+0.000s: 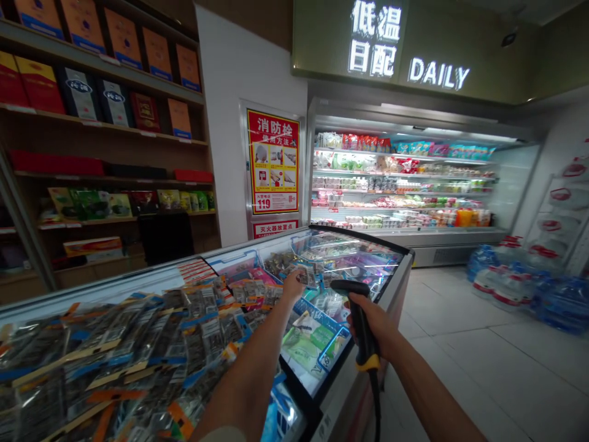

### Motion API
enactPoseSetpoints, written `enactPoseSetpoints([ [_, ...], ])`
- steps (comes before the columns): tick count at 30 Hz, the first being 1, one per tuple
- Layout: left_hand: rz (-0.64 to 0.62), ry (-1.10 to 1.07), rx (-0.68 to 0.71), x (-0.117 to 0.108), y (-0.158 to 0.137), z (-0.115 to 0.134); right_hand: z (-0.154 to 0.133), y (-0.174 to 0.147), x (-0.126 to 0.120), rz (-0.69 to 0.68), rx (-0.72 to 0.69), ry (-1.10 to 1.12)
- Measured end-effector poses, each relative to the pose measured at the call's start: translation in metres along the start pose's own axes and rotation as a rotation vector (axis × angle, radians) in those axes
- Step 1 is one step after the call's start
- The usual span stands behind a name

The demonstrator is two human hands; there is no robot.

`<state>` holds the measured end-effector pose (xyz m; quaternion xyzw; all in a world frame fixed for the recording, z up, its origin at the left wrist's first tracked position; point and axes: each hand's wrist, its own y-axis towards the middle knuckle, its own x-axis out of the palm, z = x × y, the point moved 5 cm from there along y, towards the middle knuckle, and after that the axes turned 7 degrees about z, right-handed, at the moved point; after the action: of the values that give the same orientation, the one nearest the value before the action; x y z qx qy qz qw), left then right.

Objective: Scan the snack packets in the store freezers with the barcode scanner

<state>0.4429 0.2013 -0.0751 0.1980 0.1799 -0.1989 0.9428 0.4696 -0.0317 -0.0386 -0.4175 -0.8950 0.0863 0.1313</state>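
Note:
My left hand (pixel 295 285) reaches out over the chest freezer and is closed on a small clear packet (pixel 311 276) with a printed label. In my right hand (pixel 373 319) is a black barcode scanner (pixel 361 325) with a yellow band low on its handle and a cable hanging down. The scanner's head points left, toward the packet. Beneath both hands lies the glass-topped freezer (pixel 294 362). Many similar flat packets (pixel 151 331) with blue, orange and tan strips are heaped on the left part of its top.
Lit refrigerated shelves (pixel 400 184) with packaged goods stand at the back. Blue water jugs (pixel 565 304) and bundled bottles (pixel 499 285) stand on the tiled floor (pixel 442 344) at right. Wooden shelves (pixel 105 129) with boxes line the left. A red fire-hydrant sign (pixel 273 162) hangs on the wall.

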Motion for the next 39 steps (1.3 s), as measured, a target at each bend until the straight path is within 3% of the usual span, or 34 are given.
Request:
enactPoseSetpoints([
  [4, -0.007, -0.325, -0.031, -0.024, -0.007, 0.004, -0.006, -0.014, 0.012, -0.028, -0.003, 0.01],
  [9, -0.013, -0.483, -0.007, -0.047, -0.019, 0.01, -0.013, -0.033, 0.025, -0.097, -0.003, 0.017],
  [17, -0.052, -0.62, 0.028, -0.045, -0.019, 0.014, -0.015, -0.049, 0.03, -0.102, 0.008, 0.018],
  [21, -0.046, -0.618, 0.039, -0.046, -0.017, 0.013, -0.017, -0.052, 0.031, -0.113, 0.029, 0.045],
  [30, -0.02, -0.396, 0.026, -0.061, -0.026, 0.015, -0.017, -0.052, 0.035, -0.121, 0.022, 0.037],
  [39, 0.111, -0.302, 0.016, -0.07, -0.032, 0.012, -0.018, -0.055, 0.043, -0.144, 0.067, 0.045],
])
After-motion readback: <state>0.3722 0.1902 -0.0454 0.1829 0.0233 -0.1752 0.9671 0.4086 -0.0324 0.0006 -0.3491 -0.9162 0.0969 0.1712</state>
